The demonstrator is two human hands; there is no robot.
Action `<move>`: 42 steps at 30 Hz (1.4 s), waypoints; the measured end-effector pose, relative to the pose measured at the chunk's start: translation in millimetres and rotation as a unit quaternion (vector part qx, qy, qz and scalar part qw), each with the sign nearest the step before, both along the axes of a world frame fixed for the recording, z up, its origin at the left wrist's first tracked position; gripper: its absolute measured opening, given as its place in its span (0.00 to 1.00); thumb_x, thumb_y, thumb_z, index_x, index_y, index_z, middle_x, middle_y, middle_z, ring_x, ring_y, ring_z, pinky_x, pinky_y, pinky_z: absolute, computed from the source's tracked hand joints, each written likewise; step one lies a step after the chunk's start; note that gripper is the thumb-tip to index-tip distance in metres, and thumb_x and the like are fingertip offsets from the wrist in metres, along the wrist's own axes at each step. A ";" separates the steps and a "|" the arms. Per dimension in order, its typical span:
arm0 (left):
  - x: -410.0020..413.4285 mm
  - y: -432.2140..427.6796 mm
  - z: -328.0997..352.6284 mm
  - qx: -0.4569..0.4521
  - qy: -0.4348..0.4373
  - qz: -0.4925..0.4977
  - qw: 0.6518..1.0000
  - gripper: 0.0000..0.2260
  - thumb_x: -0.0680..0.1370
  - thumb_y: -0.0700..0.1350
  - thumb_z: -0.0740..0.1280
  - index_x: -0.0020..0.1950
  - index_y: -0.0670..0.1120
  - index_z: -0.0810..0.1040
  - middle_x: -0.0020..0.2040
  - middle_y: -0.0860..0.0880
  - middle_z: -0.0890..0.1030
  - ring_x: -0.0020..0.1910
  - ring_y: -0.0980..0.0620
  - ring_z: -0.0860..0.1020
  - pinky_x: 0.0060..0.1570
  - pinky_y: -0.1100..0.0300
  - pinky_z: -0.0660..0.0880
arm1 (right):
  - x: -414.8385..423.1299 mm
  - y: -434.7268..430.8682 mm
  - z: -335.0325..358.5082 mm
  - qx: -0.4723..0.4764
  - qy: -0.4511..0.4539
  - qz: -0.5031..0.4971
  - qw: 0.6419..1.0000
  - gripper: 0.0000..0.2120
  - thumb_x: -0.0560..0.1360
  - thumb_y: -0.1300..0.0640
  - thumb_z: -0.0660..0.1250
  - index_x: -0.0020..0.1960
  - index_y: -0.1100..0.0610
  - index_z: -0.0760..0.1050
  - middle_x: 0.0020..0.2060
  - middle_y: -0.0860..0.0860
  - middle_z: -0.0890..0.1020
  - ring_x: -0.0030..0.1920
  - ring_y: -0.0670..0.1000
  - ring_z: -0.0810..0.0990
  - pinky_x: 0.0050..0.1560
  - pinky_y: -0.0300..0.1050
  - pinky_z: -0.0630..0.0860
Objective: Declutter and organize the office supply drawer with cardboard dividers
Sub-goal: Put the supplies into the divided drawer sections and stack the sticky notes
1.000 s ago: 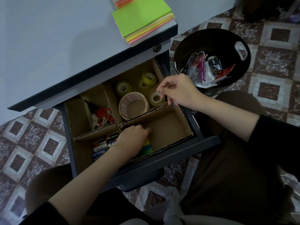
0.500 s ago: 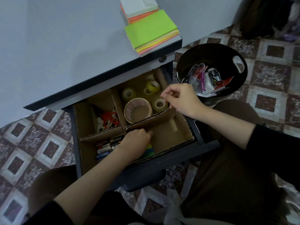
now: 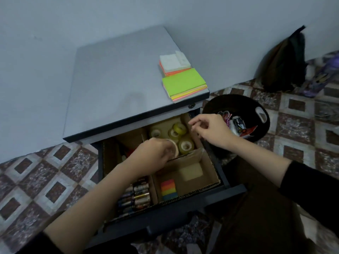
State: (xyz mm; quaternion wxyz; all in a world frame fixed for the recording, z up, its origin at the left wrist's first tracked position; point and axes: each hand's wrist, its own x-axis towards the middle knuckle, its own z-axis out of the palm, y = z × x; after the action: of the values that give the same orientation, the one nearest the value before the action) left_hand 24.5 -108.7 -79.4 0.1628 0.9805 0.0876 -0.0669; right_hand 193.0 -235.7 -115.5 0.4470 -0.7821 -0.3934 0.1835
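The dark drawer [image 3: 165,216] is pulled open and holds a cardboard insert with dividers [image 3: 191,156]. Several small tape rolls [image 3: 186,146] lie in the back right compartment beside a large roll [image 3: 175,149]. Batteries [image 3: 137,196] fill the front left. A rainbow sticky tab pad [image 3: 168,189] and a pale note pad [image 3: 190,173] lie in the front right. My left hand [image 3: 152,155] is curled over the divider crossing, partly covering the large roll. My right hand [image 3: 209,129] hovers above the drawer's right wall, fingers loosely curled, holding nothing.
Two stacks of coloured sticky notes [image 3: 184,84] sit on the grey desktop [image 3: 113,85] near its front right corner. A black bin [image 3: 238,107] with discarded packaging stands on the tiled floor right of the drawer. A dark bag [image 3: 282,66] leans on the wall.
My left hand rose from the front right compartment to the divider crossing. My right hand let go of the divider's right end and lifted. The view tilted up.
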 end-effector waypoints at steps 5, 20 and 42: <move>31.4 28.9 44.1 -0.018 -0.177 0.088 0.980 0.11 0.70 0.55 0.68 0.46 0.49 0.82 0.38 0.55 0.80 0.38 0.57 0.76 0.42 0.60 0.74 | 27.6 20.0 46.9 0.041 -0.050 -0.034 0.997 0.02 0.73 0.58 0.71 0.43 0.56 0.81 0.32 0.48 0.79 0.29 0.37 0.74 0.37 0.37 0.71; 129.9 56.7 58.4 0.022 -0.075 0.061 0.995 0.32 0.70 0.56 0.72 0.69 0.47 0.67 0.68 0.45 0.68 0.67 0.47 0.65 0.62 0.60 0.61 | 106.2 44.8 91.6 -0.066 -0.148 -0.095 0.982 0.07 0.73 0.61 0.67 0.49 0.61 0.81 0.46 0.56 0.84 0.49 0.53 0.80 0.48 0.40 0.71; 156.2 65.0 64.8 -0.010 -0.041 0.074 0.996 0.42 0.65 0.54 0.77 0.72 0.45 0.61 0.69 0.46 0.69 0.66 0.48 0.68 0.60 0.59 0.66 | 116.4 13.8 87.1 -0.082 -0.131 -0.096 0.983 0.07 0.74 0.57 0.67 0.47 0.60 0.81 0.44 0.55 0.83 0.43 0.48 0.76 0.51 0.43 0.72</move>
State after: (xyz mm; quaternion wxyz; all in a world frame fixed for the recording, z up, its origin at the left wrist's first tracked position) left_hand 180.7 -43.7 -14.6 0.1810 0.9714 0.1528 -0.0152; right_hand 309.4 -221.9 -28.4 0.3413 -0.8676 -0.3552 0.0672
